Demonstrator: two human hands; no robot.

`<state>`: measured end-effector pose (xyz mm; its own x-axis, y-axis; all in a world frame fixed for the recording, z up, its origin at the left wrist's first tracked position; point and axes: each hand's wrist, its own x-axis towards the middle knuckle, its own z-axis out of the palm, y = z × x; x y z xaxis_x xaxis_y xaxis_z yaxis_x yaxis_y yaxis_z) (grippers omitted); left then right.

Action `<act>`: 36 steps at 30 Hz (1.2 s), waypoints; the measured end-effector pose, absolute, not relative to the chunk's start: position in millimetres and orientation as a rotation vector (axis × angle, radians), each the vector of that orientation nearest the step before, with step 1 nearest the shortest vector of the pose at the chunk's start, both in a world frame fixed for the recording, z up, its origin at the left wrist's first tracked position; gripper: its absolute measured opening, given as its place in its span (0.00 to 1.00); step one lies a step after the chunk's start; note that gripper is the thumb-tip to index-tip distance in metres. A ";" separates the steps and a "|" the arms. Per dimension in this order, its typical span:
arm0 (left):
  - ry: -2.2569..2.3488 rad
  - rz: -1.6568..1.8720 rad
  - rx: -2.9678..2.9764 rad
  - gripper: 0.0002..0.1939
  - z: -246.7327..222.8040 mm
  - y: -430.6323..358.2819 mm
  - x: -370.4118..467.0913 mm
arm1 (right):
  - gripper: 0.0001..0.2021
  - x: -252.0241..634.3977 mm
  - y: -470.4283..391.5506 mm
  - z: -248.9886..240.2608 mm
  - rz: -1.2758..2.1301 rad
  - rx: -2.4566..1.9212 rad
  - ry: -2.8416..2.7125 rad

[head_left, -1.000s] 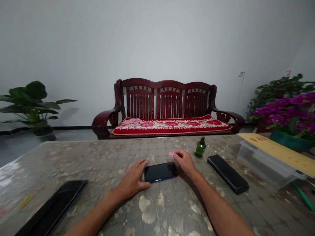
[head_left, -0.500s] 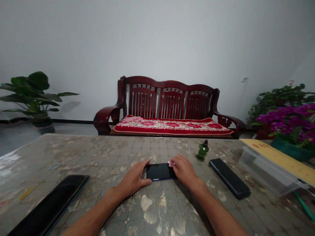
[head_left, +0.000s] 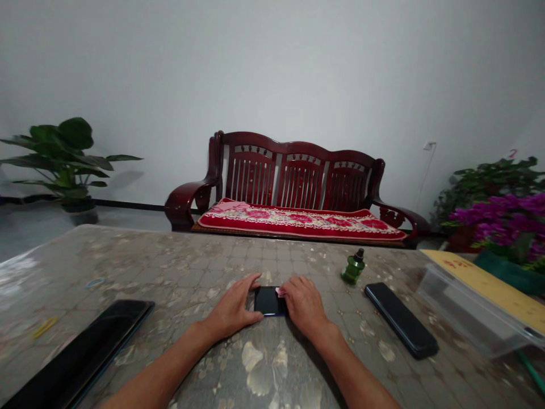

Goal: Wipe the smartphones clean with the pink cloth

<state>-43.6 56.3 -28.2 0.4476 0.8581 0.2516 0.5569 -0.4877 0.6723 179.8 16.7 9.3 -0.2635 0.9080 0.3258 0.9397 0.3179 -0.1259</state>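
Looking down through the head camera, I'm seeing both hands working close together over a floral, grey-brown patterned tabletop (head_left: pixel 259 372). The left hand (head_left: pixel 230 307) is spanning the near-left end of a black rectangular phone with a glossy screen (head_left: pixel 267 301), thumb at the lower corner and fingers reaching round to the upper one. It's looking like a light grasp to me, probably because those edges are giving it a way to stop the phone sliding while most of the glass is staying uncovered by that hand.

The right hand (head_left: pixel 304 305) is pinching a small, soft-looking pink piece (head_left: pixel 280 292) in its fingers, and the piece is meeting the screen near the upper edge. I'm guessing the bent fingers are pressing it flat there, though the hand is hiding the phone's right end, so I can't tell how much is touching.

The phone itself is lying flat, screen up, between the hands, so the tabletop is probably taking any downward push. Off to the right, a green translucent bottle with a black cap (head_left: pixel 353 269) is standing upright, and a dark oblong case (head_left: pixel 400 319) is lying beside it. Over on the left, a long, glossy black flat device (head_left: pixel 87 349) is resting well apart from the phone.
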 end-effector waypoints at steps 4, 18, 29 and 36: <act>1.202 0.782 2.197 0.46 -24.5 54.3 -43.2 | 0.10 195.2 16.5 8.9 -0.188 -1.761 -2.181; 1.202 0.790 2.240 0.43 -21.3 52.5 -42.8 | 0.11 203.4 8.6 7.4 -0.167 -1.714 -2.176; 1.230 0.764 2.238 0.42 -18.8 51.8 -41.1 | 0.10 205.9 6.4 7.4 -0.179 -1.720 -2.161; 1.221 0.776 2.238 0.41 -19.7 51.9 -41.5 | 0.09 209.8 4.3 5.7 -0.123 -1.595 -2.220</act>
<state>-41.5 51.9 -19.7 0.4431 0.8605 0.2513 0.5932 -0.4917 0.6375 209.8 4.3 5.7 -0.2670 0.8898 0.3701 0.9253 0.3440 -0.1595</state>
